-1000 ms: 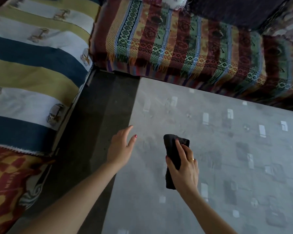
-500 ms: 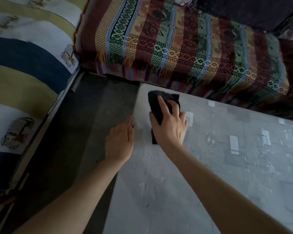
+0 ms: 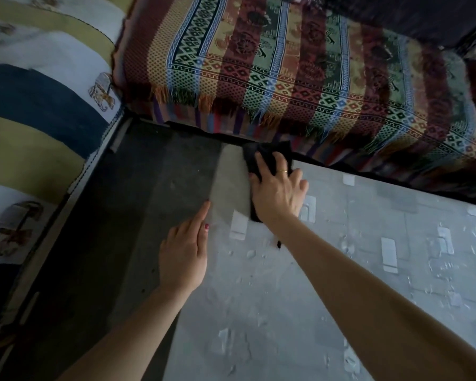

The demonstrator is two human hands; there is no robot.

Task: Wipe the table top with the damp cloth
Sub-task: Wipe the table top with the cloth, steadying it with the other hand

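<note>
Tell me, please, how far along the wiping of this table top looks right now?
Done: wet streaks and droplets glisten across much of the table top, so it looks already wiped there. In hand: the right hand presses the dark cloth flat at the far left corner, while the left hand rests at the left edge. Left: the matte strip at the left edge by that corner looks unwiped.

One head-worn camera looks steeply down and forward, close over the table top [image 3: 341, 298] corner.
</note>
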